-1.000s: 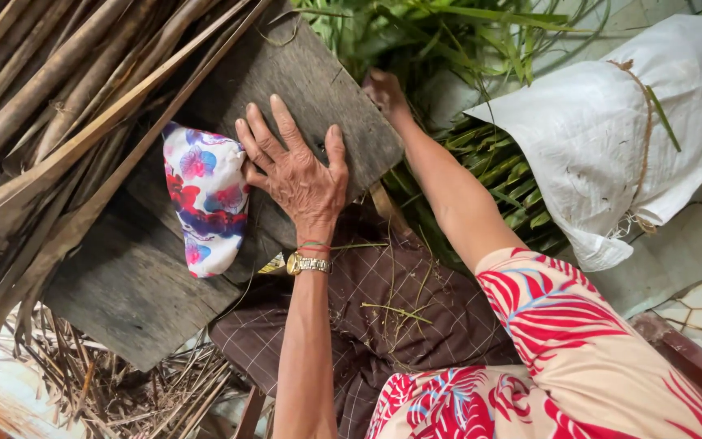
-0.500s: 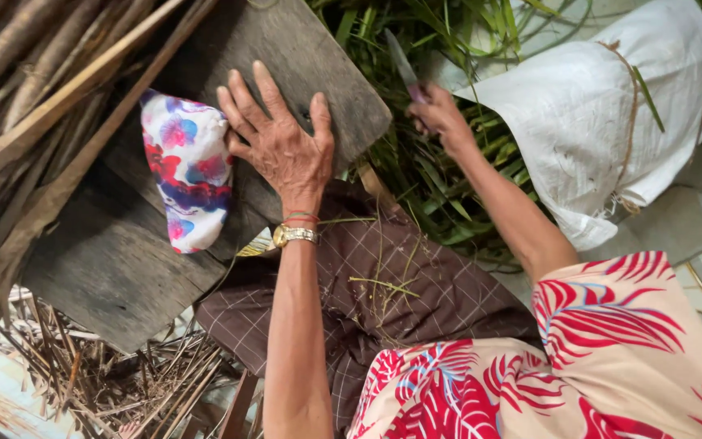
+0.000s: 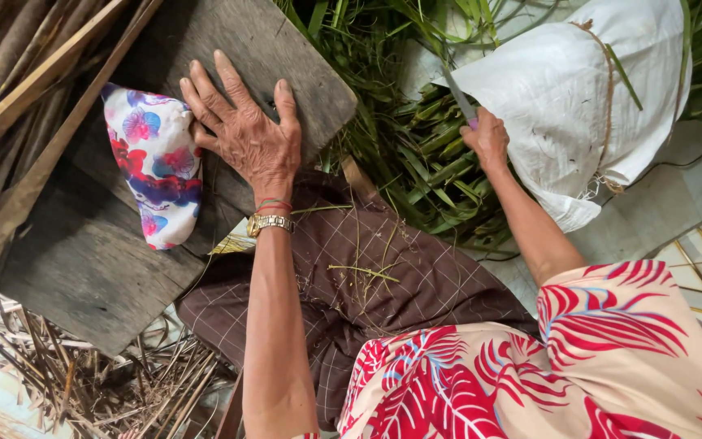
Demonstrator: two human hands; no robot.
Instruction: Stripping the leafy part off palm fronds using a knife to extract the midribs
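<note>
Weathered grey wooden board (image 3: 115, 268) lies across your lap; your left hand (image 3: 245, 134) presses flat on it, fingers spread, touching a flowered cloth pad (image 3: 156, 162). Farther out, your right hand (image 3: 487, 138) is clenched around a slim knife (image 3: 458, 96) over green leaves (image 3: 424, 162), beside a white woven sack (image 3: 578, 106).

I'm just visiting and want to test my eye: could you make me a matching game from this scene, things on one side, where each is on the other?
Things:
1. left hand
2. knife
3. flowered cloth
4. white sack

Places:
A. beside the green leaves, at right
B. flat on the wooden board
C. held in the right hand
D. on the board, by the left fingers

Pairs: 1-B, 2-C, 3-D, 4-A
</note>
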